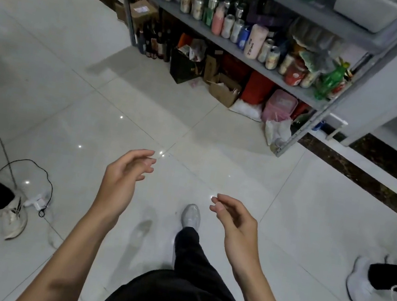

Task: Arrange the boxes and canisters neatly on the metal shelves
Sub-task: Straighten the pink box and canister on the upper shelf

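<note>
We stood on the white floor, well apart from the shelves. Our left hand and our right hand hung in front of us. Both hands held nothing. Their fingers were softly bent and a little open. The hands did not touch each other or any thing. Our shoe showed on the floor between them.

The shelves were up ahead, to the right. A row of cans stood on the middle shelf. A tall pink canister stood among them. A red jar and a green bottle were at the right end. Under that shelf, on the floor, were dark bottles, a black bag, an open brown box and a pink tub.

Another person's shoe was at the left, near a black cable.
</note>
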